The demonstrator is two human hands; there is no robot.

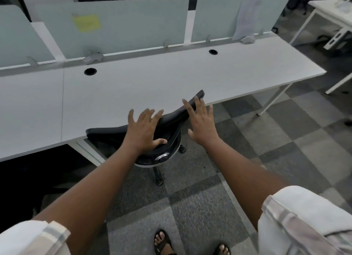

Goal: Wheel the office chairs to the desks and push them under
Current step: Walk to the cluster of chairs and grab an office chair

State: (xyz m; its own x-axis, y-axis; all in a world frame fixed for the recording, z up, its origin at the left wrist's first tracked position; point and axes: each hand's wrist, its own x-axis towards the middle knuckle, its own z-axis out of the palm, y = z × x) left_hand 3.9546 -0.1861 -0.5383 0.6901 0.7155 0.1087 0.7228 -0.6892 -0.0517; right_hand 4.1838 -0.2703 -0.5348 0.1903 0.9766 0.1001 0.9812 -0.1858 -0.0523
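A black office chair [106, 133] stands at the front edge of the long white desk [133, 91], its seat hidden under the desktop and only the curved backrest top, rear frame and part of the wheeled base showing. My left hand [145, 130] lies over the backrest top with fingers spread and straight, thumb against the rear frame. My right hand [201, 122] is spread flat over the backrest's right end, fingers straight.
Pale green divider screens [122, 24] run along the desk's far edge, one with a yellow note. Two cable holes sit in the desktop. White desk legs [274, 100] stand at the right end. Another white table [331, 12] is at far right. Checkered grey carpet lies underfoot.
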